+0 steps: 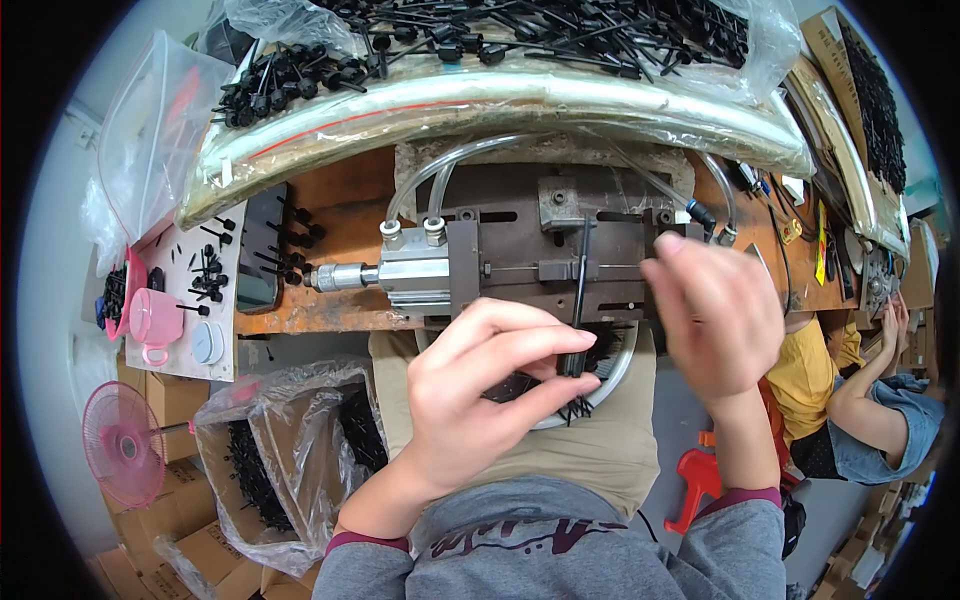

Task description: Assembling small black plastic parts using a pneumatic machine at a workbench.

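Near centre, left hand [480, 395] grip pinched narrow on a thin black plastic rod [581, 290], standing upright against the metal press fixture [520, 265] | right hand [715, 315] just right of it, fingers curled, grip state unclear | round bowl [610, 375] of black parts beneath | rusty bench [330, 250] beyond, bagged parts [520, 40] far.

The person wears a grey sweatshirt with a dark maroon printed design across the chest. Each grey sleeve ends well up the forearm, where a maroon cuff of an under-layer peeks out. Khaki trousers cover the lap. The left hand [475, 395] and right hand [715, 315] are bare, without gloves, rings or a watch.
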Available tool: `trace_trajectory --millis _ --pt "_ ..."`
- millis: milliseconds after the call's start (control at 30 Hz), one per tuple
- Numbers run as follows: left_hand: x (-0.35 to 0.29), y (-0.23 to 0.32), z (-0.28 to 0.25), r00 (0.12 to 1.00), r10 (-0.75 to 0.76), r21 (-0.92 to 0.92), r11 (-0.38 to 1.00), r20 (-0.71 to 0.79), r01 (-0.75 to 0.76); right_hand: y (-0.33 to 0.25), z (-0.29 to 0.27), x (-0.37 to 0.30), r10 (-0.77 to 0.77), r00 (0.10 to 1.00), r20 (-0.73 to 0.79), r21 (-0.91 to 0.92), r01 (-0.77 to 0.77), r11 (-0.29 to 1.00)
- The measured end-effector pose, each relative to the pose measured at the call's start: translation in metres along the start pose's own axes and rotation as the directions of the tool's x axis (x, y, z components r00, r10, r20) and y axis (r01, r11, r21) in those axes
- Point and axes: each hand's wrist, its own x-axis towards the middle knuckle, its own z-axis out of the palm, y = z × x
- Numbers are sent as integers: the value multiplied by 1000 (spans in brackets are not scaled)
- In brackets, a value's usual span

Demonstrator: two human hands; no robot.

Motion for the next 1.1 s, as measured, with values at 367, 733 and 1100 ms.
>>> trace_trajectory --millis 367,733,1100 --pt "-13 -40 33 971 180 698 675 158 -238 -21 -17 -3 704 541 460 626 -760 175" --pt "-4 -39 34 975 150 722 655 163 -222 -23 -22 -17 489 767 415 513 -641 570" --pt "-3 -38 32 978 118 724 658 172 -207 -41 -18 -36 271 888 372 358 -407 841"
